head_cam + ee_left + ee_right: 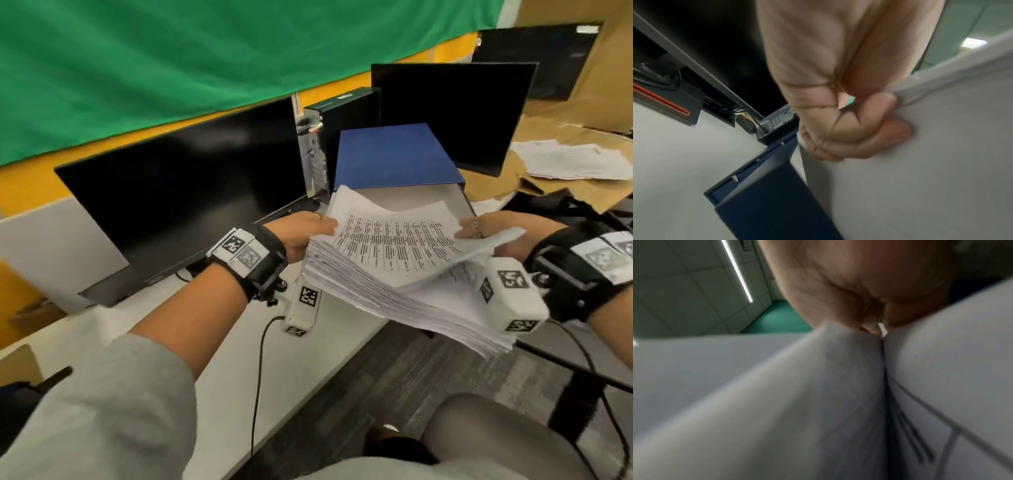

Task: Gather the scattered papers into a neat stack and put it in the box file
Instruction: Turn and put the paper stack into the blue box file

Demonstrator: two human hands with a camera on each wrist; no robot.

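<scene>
A thick stack of printed white papers (394, 260) hangs in the air over the desk edge, tilted, with its top sheets curling. My left hand (305, 233) grips its left edge; in the left wrist view the fingers (869, 129) curl under the papers (920, 162). My right hand (496, 233) grips the right edge, and the right wrist view shows the palm (859, 288) pressed against bent sheets (797, 402). The blue box file (397, 157) lies open on the desk just behind the stack, lid raised; it appears again in the left wrist view (766, 194).
Two dark monitors (191, 181) (452, 113) and a small computer tower (329, 137) stand at the back of the white desk (222, 342). More papers (575, 161) lie on brown cardboard at the right. A black cable (257, 377) hangs below my left wrist.
</scene>
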